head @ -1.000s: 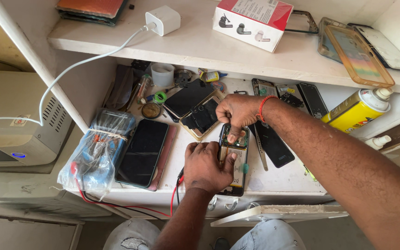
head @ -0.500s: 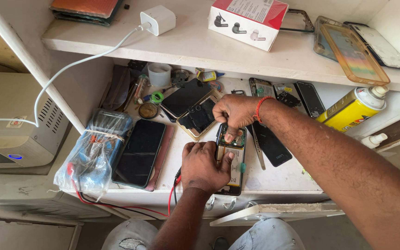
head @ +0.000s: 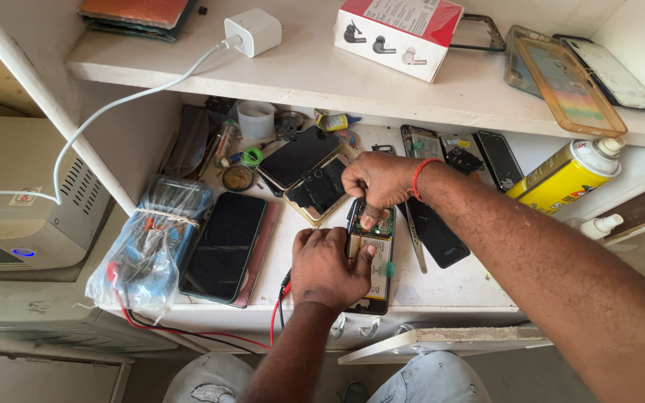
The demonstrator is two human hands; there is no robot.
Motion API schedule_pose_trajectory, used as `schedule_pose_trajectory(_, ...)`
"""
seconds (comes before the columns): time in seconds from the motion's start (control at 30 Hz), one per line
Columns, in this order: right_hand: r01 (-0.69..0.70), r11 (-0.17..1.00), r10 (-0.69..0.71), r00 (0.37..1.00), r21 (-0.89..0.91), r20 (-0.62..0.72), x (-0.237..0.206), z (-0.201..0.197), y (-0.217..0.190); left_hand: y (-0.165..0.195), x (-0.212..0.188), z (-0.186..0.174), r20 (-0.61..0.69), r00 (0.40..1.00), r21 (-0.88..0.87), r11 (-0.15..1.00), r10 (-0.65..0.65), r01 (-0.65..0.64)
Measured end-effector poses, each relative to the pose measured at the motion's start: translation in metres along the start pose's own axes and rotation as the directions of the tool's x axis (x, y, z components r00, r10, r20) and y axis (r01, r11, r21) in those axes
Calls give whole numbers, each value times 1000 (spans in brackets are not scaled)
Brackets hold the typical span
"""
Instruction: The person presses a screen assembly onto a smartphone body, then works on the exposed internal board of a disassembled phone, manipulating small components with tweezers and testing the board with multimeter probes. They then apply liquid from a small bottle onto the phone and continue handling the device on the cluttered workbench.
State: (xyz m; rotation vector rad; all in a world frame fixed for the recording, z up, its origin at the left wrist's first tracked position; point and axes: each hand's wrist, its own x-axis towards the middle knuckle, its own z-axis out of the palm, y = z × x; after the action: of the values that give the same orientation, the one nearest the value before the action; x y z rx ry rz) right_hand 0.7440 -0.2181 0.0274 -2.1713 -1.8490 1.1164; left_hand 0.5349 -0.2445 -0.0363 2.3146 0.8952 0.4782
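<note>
Head view: opened phone (head: 373, 257) on desk (head: 449, 280)
Left hand (head: 330, 267): fingers clamped on phone's left edge
Right hand (head: 378, 180): fingers pinched narrow, pressing phone's far end
Left: black phone (head: 224, 245)

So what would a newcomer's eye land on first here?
Both hands meet at the bench's centre on the opened phone with its exposed innards: the left hand presses its lower half, the right hand pinches at its top. Next, the yellow spray can lying at the right, and the red-and-white box on the shelf above.
</note>
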Motion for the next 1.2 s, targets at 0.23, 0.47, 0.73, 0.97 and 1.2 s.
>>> schedule_pose_trajectory(0.23, 5, 1000, -4, 1000, 11, -23, -6, 3, -5, 0, 0, 0, -1, 1000, 6, 1000, 8, -8)
schedule_pose_trajectory(0.47, 20, 996, -21, 1000, 87, 13, -1, 3, 3, -1, 0, 3, -10, 1000, 11, 1000, 17, -16)
schedule_pose_trajectory(0.73, 48, 989, -49, 999, 139, 10, -9, -3, 15, -2, 1, 2, -36, 999, -10, 1000, 30, -30)
schedule_pose_trajectory(0.97, 79, 977, -78, 997, 199, -14, -12, -3, 24, -2, 0, 2, -42, 998, -11, 999, 37, -38)
schedule_pose_trajectory(1.2, -25, 998, 29, 998, 58, -63, -12, 3, 15, -3, 0, 3, -39, 999, 8, 999, 36, -36)
